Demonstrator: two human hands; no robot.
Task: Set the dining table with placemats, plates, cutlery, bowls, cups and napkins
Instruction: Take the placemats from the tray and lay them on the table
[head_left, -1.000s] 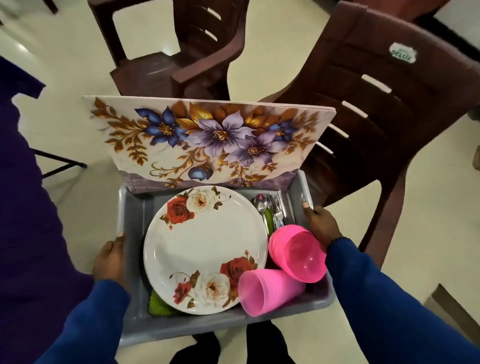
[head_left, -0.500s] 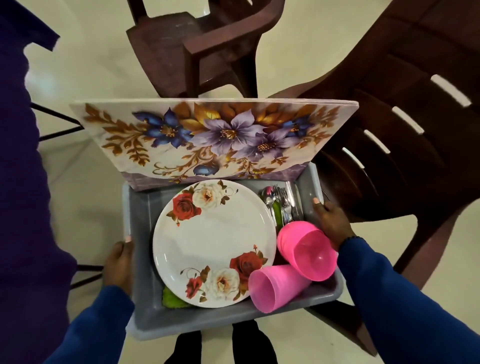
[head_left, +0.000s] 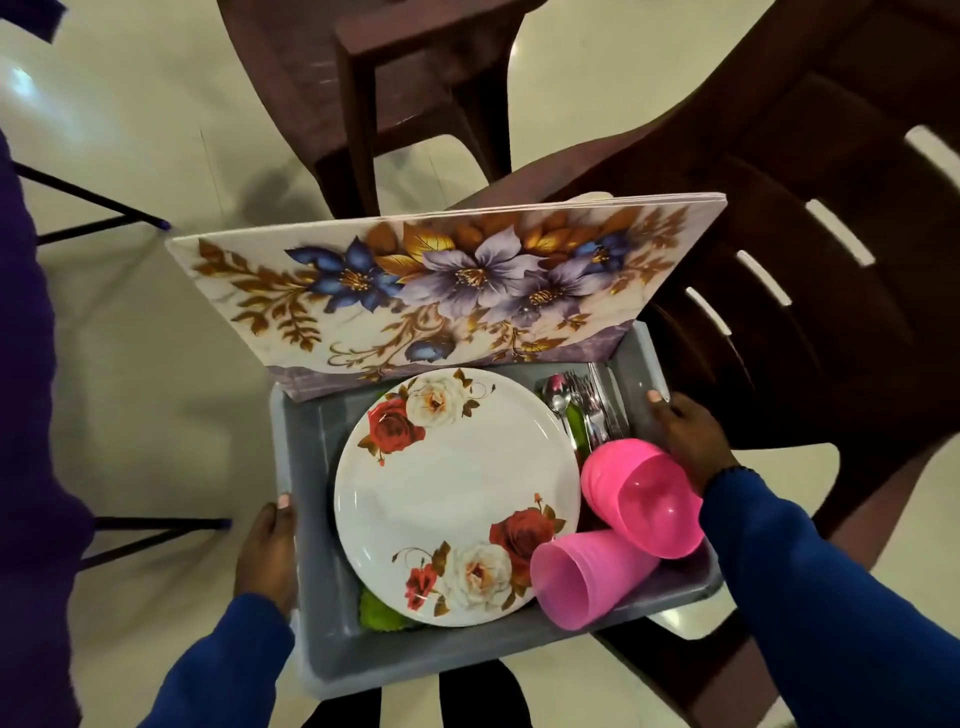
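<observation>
We hold a grey tub (head_left: 332, 654) off the floor, our left hand (head_left: 267, 553) gripping its left rim with the thumb over the edge and our right hand (head_left: 691, 441) clamped on the right rim the same way. Inside lie a rose-patterned plate (head_left: 457, 499), two pink cups (head_left: 641, 496) on their sides at its right, cutlery (head_left: 587, 402) in the far right corner, and something green (head_left: 382, 613) under the plate. A stack of floral placemats (head_left: 441, 291) stands tilted against the tub's far wall; brown chairs (head_left: 810, 218) stand beyond.
</observation>
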